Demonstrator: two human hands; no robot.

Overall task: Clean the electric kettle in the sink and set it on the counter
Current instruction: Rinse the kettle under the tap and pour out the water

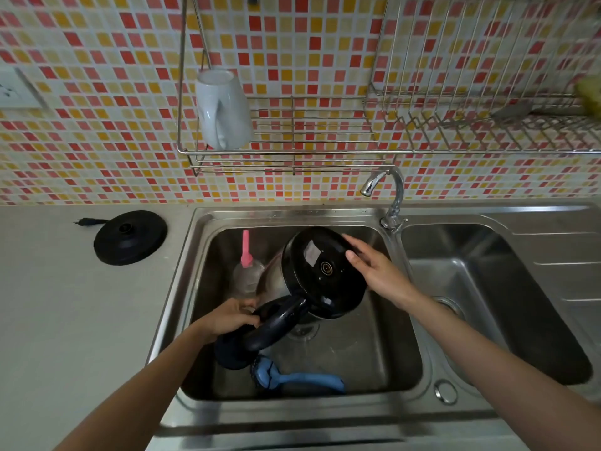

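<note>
Well, at the left end of the grey counter (48, 304) the round black power base (130, 237) sits bare, so the set-down is yet to come and washing looks midway. The left hand (227, 315) wraps the handle of the steel-and-black electric kettle (322, 271), tipped bottom-up inside the stainless sink (201, 222). The right hand (374, 271), fingers straight, touches its underside rim.

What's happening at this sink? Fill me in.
A person holds a black-and-steel electric kettle tipped over, underside towards the camera, in the left basin of the stainless steel sink. The left hand grips its black handle; the right hand rests straight fingers on its underside. A blue dish brush lies on the basin floor, a clear pink-capped bottle stands behind the kettle, and the round black power base sits on the grey counter.
</note>
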